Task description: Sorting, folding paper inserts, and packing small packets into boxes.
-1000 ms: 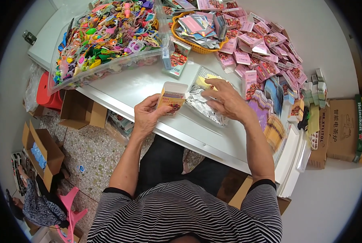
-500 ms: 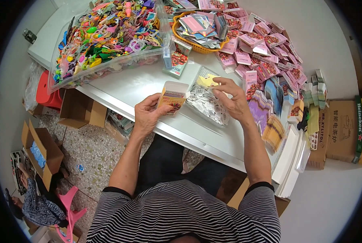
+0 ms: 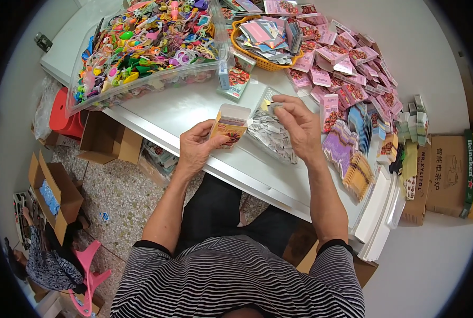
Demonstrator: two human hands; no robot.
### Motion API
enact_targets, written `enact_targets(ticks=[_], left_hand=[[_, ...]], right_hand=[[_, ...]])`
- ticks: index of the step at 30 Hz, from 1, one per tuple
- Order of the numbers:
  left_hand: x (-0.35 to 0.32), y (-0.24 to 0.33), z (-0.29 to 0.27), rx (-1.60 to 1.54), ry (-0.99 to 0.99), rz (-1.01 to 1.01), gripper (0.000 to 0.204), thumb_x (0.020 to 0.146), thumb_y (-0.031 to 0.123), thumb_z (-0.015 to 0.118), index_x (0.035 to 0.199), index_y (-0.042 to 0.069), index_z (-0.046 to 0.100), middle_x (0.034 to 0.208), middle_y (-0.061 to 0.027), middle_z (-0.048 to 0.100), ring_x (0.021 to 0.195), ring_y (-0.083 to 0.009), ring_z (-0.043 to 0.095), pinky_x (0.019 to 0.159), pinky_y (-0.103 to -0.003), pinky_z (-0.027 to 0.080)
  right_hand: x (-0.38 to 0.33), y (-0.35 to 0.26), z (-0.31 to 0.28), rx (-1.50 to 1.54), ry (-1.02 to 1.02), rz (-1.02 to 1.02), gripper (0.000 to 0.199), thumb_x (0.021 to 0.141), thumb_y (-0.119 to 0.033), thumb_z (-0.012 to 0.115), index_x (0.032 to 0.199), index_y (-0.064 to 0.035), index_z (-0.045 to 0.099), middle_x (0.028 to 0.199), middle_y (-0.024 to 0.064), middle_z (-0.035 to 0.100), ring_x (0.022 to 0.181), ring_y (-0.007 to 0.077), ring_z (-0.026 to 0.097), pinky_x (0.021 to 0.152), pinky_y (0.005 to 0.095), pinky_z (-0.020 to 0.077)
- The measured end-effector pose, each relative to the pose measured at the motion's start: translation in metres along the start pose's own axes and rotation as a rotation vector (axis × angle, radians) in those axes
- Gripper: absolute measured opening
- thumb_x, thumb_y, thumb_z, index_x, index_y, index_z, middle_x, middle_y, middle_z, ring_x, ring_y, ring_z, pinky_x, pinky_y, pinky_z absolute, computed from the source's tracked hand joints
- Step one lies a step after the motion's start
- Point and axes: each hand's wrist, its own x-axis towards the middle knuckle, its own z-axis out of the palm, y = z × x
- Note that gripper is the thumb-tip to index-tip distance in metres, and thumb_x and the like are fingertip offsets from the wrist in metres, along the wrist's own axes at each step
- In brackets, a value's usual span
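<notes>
My left hand point(image 3: 195, 147) grips a small yellow-orange card box point(image 3: 231, 130), upright with its top flap open. Something grey and flat shows inside the box's mouth. Beside it, a clear plastic tub point(image 3: 287, 157) holds many small white printed packets point(image 3: 268, 132). Over the tub's far end, my right hand point(image 3: 304, 127) pinches a small greyish packet point(image 3: 272, 109) between thumb and fingers. A bit of yellow shows just behind that packet; my fingers partly cover it.
A big clear bin point(image 3: 141, 85) of colourful small toys stands at the far left. Beyond the tub are a green-and-red box point(image 3: 236, 82), a yellow basket point(image 3: 273, 64) of cards and heaped pink boxes point(image 3: 353, 55). Purple card stacks point(image 3: 341, 142) lie right. Another person point(image 3: 51, 262) is at lower left.
My right fingers have closed together and now hold a greyish packet at the tub. Less of the yellow piece there shows. My left hand keeps hold of the box.
</notes>
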Motion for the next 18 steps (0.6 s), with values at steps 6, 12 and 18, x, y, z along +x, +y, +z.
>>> enact_targets(ticks=[6, 12, 18], left_hand=[[0.000, -0.002, -0.003, -0.037, -0.017, -0.004, 0.043, 0.088, 0.002, 0.077, 0.126, -0.008, 0.062, 0.114, -0.0173, 0.071, 0.099, -0.0212, 0.071, 0.087, -0.035, 0.063], [-0.001, -0.002, -0.003, -0.062, -0.023, -0.010, 0.043, 0.087, 0.000, 0.077, 0.126, -0.009, 0.061, 0.115, -0.0174, 0.070, 0.100, -0.0211, 0.070, 0.087, -0.035, 0.063], [-0.001, 0.000, 0.000, -0.066, -0.003, -0.019, 0.044, 0.086, -0.002, 0.077, 0.126, -0.010, 0.061, 0.115, -0.0181, 0.070, 0.100, -0.0219, 0.070, 0.088, -0.035, 0.063]], right_hand=[[0.014, -0.015, 0.032, -0.341, -0.117, -0.305, 0.012, 0.094, -0.010, 0.068, 0.102, -0.0014, 0.072, 0.124, 0.0137, 0.066, 0.113, 0.0247, 0.062, 0.101, 0.0368, 0.0453], [0.015, -0.011, 0.034, -0.397, -0.119, -0.343, 0.013, 0.093, -0.008, 0.068, 0.103, -0.0009, 0.072, 0.118, 0.0133, 0.067, 0.112, 0.0262, 0.063, 0.100, 0.0375, 0.0469], [0.014, 0.004, -0.013, -0.564, -0.088, -0.204, 0.014, 0.089, -0.009, 0.070, 0.101, -0.0003, 0.071, 0.116, 0.0138, 0.067, 0.113, 0.0289, 0.062, 0.100, 0.0383, 0.0463]])
